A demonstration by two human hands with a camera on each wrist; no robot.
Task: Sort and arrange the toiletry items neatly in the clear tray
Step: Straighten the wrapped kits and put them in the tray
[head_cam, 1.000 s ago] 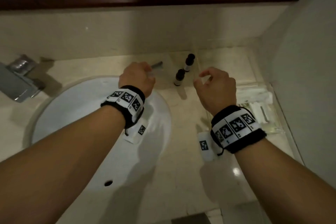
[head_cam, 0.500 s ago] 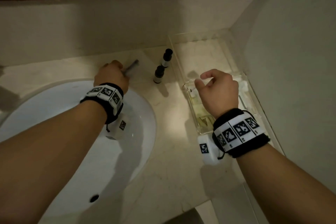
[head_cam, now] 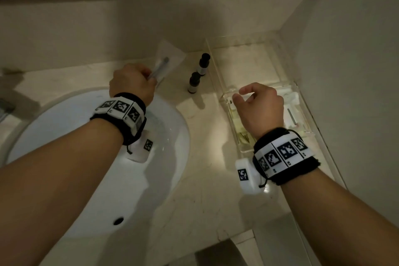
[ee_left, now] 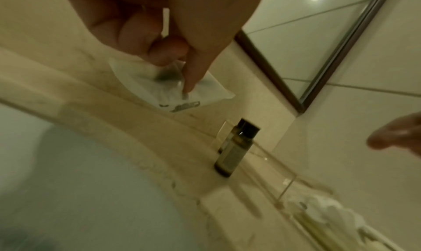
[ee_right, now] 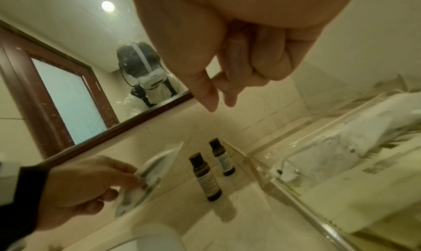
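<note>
pinching a clear sachet (head_cam: 166, 60) with a thin dark item inside, held it in the left hand (head_cam: 131, 84) at the far rim of the sink (head_cam: 170, 127). saw two small dark bottles (head_cam: 194, 84) upright on the counter (head_cam: 207, 179), right of the sachet and just beside the left wall of the clear tray (head_cam: 244, 62). hovered the right hand (head_cam: 259, 108) over the tray's near part, above white packets (head_cam: 291, 101), fingers loosely curled, holding nothing.

Right grip (ee_right: 239, 60), loosely curled and empty, above desk (ee_right: 237, 233); left grip (ee_right: 86, 188) pinches packet (ee_right: 163, 164) beside two upright bottles (ee_right: 205, 180).
</note>
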